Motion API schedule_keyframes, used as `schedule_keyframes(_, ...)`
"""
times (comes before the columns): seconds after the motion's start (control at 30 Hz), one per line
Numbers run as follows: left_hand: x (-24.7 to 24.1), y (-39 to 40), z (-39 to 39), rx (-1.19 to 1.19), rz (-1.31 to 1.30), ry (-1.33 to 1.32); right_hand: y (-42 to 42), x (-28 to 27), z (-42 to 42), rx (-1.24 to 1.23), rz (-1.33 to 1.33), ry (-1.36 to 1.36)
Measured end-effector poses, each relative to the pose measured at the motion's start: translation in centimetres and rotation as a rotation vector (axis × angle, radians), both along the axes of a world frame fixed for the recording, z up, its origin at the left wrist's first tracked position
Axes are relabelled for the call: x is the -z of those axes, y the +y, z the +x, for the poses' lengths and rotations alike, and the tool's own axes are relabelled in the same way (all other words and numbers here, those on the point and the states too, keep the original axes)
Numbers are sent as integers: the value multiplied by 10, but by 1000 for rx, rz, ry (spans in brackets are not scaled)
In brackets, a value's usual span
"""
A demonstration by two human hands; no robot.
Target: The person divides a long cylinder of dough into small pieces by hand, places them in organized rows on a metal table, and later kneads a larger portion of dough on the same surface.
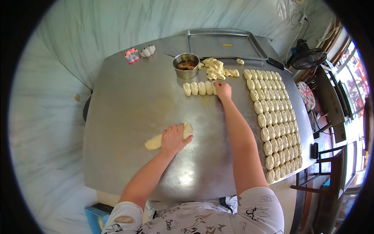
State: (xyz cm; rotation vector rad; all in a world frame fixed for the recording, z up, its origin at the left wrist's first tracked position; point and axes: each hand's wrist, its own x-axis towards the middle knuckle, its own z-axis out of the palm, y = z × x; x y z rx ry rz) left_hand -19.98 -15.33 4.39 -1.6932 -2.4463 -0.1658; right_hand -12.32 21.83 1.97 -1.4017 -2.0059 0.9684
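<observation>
Under my left hand (174, 137) lies a long roll of pale yellow dough (153, 142) on the steel worktop; my fingers wrap over its right part. Farther off, my right hand (223, 89) has its fingertips on the rightmost piece of a short row of dough pieces (201, 88). That piece is partly hidden by the fingers, and whether it is lifted I cannot tell. Just behind this row sits a heap of loose dough scraps (215, 69). At the right, many shaped dough pieces (274, 125) stand side by side in a tight block.
A metal pot (186, 66) of brown liquid stands behind the row. Beyond it lies a steel baking tray (228, 44), with a knife's black handle (275, 63) at its corner. Two small ornaments (140, 54) sit at the back left. A black fan (308, 57) is beyond the right edge.
</observation>
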Motion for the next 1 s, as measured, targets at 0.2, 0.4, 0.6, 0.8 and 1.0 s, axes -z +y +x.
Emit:
schedule_keyframes(0.2, 1, 20, -13, -56, -18, -168, -30, -9, -4, 37, 504, -2)
schedule_keyframes(0.4, -25, 18, -5, -40, 122, -368, -213, -42, 22, -419, -69, 114)
schedule_keyframes(0.6, -5, 19, 22, 90, 306, -184, -250, -8, 15, -75, -146, 201)
schedule_keyframes(0.8, 22, 26, 14, -36, 220, -174, -278, -28, 5, -101, -88, 156)
schedule_keyframes(1.0, 27, 39, 14, -72, 160, -180, -267, -42, 6, -55, -74, 64)
